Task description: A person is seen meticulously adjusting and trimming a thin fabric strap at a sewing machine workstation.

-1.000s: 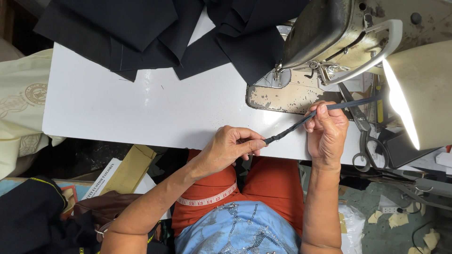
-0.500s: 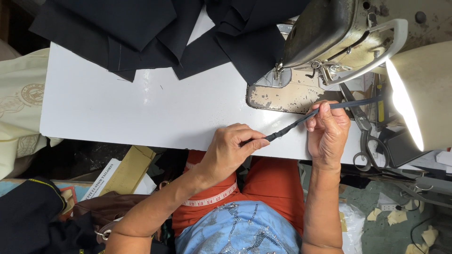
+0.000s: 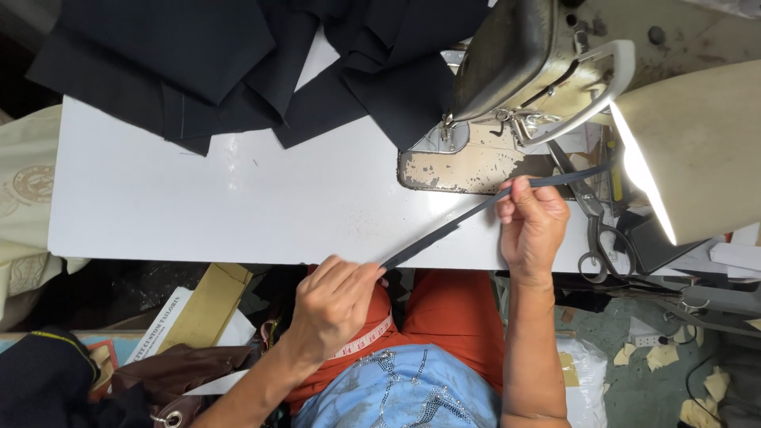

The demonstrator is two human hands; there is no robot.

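Observation:
A narrow dark fabric strip [image 3: 460, 226] stretches taut between both hands, running diagonally over the front edge of the white table [image 3: 238, 206]. My left hand [image 3: 337, 305] pinches its lower end just below the table edge, above my lap. My right hand [image 3: 533, 226] grips the strip higher up, near the worn bed plate [image 3: 468, 170] of the sewing machine [image 3: 523, 71]; the strip's far end continues right past the fingers toward the scissors.
Dark cloth pieces [image 3: 238, 71] are piled at the table's far side. Scissors [image 3: 593, 230] lie right of the machine beside a bright lamp shade [image 3: 690, 150]. A measuring tape [image 3: 361, 341] crosses my lap. Cardboard, papers and bags [image 3: 190, 317] fill the floor at left.
My left hand has pulled back toward my lap, off the table edge, so more of the strip shows between the hands. The right hand has stayed near the machine.

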